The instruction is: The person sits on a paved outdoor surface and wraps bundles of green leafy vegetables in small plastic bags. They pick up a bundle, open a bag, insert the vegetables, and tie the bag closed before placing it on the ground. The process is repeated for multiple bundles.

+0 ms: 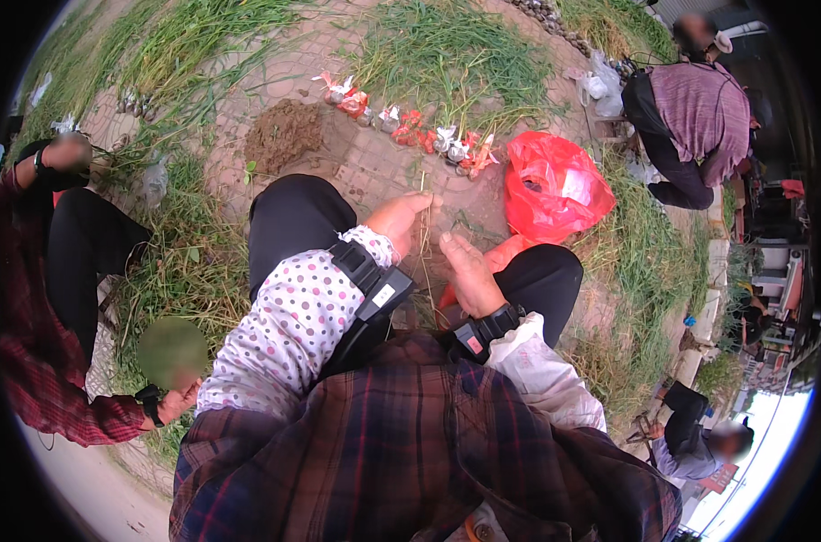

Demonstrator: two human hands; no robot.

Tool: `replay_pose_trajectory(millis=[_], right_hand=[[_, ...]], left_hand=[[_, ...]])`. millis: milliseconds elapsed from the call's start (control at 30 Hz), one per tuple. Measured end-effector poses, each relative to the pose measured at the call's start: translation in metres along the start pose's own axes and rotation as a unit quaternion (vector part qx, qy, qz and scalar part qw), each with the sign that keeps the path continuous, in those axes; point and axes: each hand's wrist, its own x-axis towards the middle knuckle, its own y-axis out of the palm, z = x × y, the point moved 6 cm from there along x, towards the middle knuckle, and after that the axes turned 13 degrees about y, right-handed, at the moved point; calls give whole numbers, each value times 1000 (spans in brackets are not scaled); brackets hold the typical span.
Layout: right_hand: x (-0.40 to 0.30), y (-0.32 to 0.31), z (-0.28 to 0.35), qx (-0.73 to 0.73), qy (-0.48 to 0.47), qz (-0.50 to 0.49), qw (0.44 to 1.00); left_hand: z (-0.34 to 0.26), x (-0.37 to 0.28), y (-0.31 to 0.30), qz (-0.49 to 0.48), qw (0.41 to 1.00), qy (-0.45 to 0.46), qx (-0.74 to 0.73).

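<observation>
My left hand (393, 222), below a polka-dot sleeve, pinches thin grass stems (424, 234) between thumb and fingertips. The stems hang down between my knees. Just right of them is my right hand (475, 276), its thumb pointing up toward the stems; its fingers are mostly hidden, so whether it holds anything cannot be told. A red plastic bag (553, 186) lies beyond my right knee. Ahead on the paving runs a row of small bundles wrapped in red and clear plastic (410, 130). A mound of brown soil (285, 135) sits beyond my left knee.
Cut grass (451, 61) is heaped past the bundles, with more grass (187, 271) at my left. A person in a red plaid shirt (34, 339) sits close on the left. Another person (698, 115) is at the far right, near clear plastic bags (603, 88).
</observation>
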Motion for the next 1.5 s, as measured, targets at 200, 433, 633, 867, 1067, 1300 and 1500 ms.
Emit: replay_pose_trajectory(millis=[200, 433, 633, 867, 1067, 1300, 1500], right_hand=[[-8, 16, 2, -66, -79, -13, 995], [-15, -5, -6, -10, -47, -51, 998], [-19, -8, -14, -111, -62, -54, 990], [-6, -18, -19, -200, -31, -50, 978], [-43, 24, 22, -218, -104, -87, 966], [-19, 36, 0, 79, 97, 76, 989], [13, 18, 35, 205, -59, 14, 977]], left_hand=[[10, -2, 12, 79, 997, -11, 4], [3, 3, 15, 68, 992, -64, -82], [-13, 25, -4, 4, 987, -8, -160], [-19, 30, 6, 76, 975, 49, -202], [-27, 25, 10, 49, 974, 98, -200], [-25, 27, 9, 78, 965, 114, -221], [-23, 19, 6, 48, 990, 98, -92]])
